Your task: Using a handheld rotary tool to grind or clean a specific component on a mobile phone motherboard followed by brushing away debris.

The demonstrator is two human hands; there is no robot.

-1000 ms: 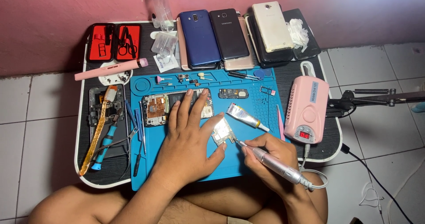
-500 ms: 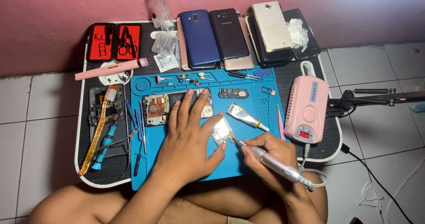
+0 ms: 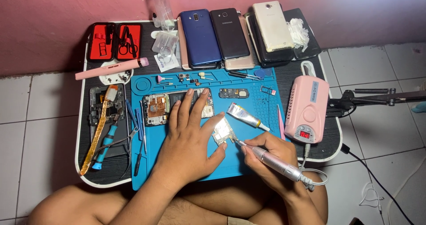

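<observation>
Nearest the camera, the person's right hand (image 3: 270,156) is curled around a slim silver rotary handpiece (image 3: 271,159), fingers pressed together in a pen-like grip. The tool's long axis runs on a diagonal: its cord end lies low and to the right by the wrist, and its tip points up and to the left, meeting the lower right edge of a small circuit board (image 3: 222,131). The left hand (image 3: 188,147) lies palm down on the blue work mat (image 3: 248,114), fingers spread; its forefinger and thumb bracket the board on the left side, steadying it. The board sits on the mat, between the two hands and roughly mid-mat, catching a bright glare.

Just beyond the board lies a small metal tube (image 3: 246,116), angled with its nozzle toward the lower right. Under the left fingertips is an opened phone frame (image 3: 162,107). To the right, a pink control box (image 3: 307,108) rests on the black table (image 3: 88,167). Farthest off, near the pink wall, several phones (image 3: 199,36) lie side by side, with a red tool case (image 3: 114,41) at the left.
</observation>
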